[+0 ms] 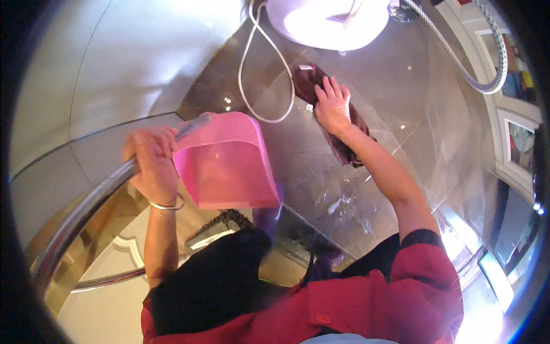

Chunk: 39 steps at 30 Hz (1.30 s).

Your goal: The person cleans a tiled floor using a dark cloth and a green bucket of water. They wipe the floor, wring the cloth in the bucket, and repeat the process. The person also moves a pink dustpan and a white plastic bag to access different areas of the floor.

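My left hand (152, 159) is closed around the grey handle of a pink dustpan (227, 172), whose open side faces my legs. The dustpan is held just above the tiled floor. To the right, my right hand (333, 105) lies with spread fingers on a dark maroon folded cloth (307, 86). That cloth is long and flat against the glossy brown floor, running from upper left to lower right. Below it, whitish wet specks and smears (339, 204) show on the floor tile (300, 172).
A white rounded object (328, 21) stands at the top, with a white cord (240, 81) looped beside it. A patterned grey hose (494, 81) curves at upper right. White framed cabinets (511, 142) line the right; a pale panelled wall (129, 56) is at left.
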Tool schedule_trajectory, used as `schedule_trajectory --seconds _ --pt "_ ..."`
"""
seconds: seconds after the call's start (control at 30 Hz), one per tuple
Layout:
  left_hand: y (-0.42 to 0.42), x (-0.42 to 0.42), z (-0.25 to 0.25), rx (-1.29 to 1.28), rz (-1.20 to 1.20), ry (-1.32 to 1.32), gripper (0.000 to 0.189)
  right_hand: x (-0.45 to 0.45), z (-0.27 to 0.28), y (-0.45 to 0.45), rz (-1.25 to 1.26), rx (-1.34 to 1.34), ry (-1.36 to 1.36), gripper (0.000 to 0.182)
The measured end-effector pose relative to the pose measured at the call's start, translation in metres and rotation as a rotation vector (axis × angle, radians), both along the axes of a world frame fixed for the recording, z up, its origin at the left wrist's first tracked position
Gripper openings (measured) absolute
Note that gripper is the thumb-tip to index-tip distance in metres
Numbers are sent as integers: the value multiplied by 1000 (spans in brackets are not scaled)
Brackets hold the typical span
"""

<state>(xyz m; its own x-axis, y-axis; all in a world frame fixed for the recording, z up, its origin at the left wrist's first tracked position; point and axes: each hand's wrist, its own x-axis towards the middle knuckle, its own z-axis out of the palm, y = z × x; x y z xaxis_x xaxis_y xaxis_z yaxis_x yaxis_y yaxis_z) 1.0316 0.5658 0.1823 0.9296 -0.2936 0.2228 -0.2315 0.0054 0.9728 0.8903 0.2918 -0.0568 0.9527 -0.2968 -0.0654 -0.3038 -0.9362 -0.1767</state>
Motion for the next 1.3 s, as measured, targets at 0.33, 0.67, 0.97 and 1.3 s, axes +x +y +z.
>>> schedule_trajectory --seconds 0.33,0.67,0.97,1.3 --pt "-7 -3 -35 -17 -20 73 25 119 34 24 -174 366 428 28" --pt "-20 4 -37 312 -151 188 40 122 151 34 -286 2151 -170 12" --pt "-45 7 -40 350 -254 286 36 139 159 62 -135 1611 -421 22" --pt "-25 20 1 309 -115 267 23 62 -6 51 400 255 -44 63"
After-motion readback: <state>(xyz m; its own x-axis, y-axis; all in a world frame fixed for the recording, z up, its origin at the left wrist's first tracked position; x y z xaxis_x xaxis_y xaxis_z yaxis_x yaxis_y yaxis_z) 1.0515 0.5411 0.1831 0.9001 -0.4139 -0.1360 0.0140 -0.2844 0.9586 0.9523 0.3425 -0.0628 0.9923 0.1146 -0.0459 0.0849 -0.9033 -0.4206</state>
